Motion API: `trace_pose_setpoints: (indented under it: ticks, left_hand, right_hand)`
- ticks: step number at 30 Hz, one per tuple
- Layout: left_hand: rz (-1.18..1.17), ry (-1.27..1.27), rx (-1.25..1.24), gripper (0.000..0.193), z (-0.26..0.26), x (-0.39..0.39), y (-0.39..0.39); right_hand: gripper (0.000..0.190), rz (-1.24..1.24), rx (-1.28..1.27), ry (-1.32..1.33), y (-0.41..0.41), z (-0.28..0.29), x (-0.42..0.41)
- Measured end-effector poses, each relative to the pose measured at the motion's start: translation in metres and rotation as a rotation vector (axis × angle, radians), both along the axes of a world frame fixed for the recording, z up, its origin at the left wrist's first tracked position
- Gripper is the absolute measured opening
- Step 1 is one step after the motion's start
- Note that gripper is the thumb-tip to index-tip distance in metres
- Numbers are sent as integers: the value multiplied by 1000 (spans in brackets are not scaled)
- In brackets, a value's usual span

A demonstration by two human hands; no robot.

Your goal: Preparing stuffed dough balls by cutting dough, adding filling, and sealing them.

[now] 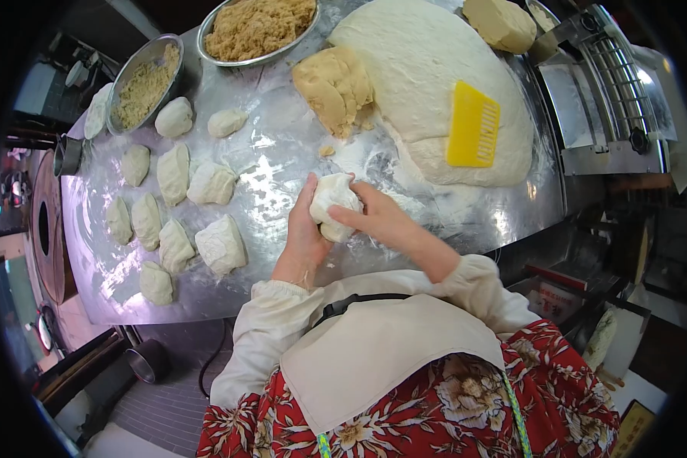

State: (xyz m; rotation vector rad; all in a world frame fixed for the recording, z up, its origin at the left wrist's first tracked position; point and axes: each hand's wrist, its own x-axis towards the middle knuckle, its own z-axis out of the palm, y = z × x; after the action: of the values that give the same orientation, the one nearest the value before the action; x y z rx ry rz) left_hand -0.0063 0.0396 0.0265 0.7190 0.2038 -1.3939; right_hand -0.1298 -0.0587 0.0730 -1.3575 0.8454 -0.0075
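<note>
A floured piece of white dough (333,194) sits between my two hands, just above the metal table (280,246). My left hand (304,229) cups it from the left side. On the right, my right hand (380,216) grips it with the thumb pressed over its front. The underside of the piece looks slightly yellower, though my fingers hide part of it. Beyond my hands lies a crumbly yellowish lump of dough (335,86), with a small crumb (326,150) nearer to me. To the left, several portioned dough pieces (221,245) are spread over the floured surface.
A large dough slab (423,68) carries a yellow plastic scraper (474,126). Bowls of brown filling (260,28) and greenish crumbly filling (146,86) stand at the back left. Another yellowish lump (501,26) and a roller machine (612,97) are at the right.
</note>
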Motion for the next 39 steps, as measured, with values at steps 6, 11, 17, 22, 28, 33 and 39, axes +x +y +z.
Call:
trace_pose_setpoints:
  ticks: [6,11,17,22,28,33,39]
  left_hand:
    - [78,-39,74,52,13,-10,20]
    - [235,-6,244,51,7,-5,19]
    - [447,-88,190,44,-2,50,30]
    - [344,-38,34,60,25,66,35]
    - [314,253,-240,73,45,54,21]
    - [286,259,-273,69,44,57,-1]
    - [325,243,43,54,34,58,-19]
  right_hand:
    - [46,-240,384,-225,6,-22,9]
    - [45,-180,165,-251,18,-44,18]
    - [55,105,-195,91,-56,-15,40]
    - [79,5,-1064,257,-125,-26,85]
    - [91,-53,-1222,337,-118,-57,123]
    - [73,-9,-1175,219,-97,-59,117]
    - [52,-85,-1320,-143,-116,-79,96]
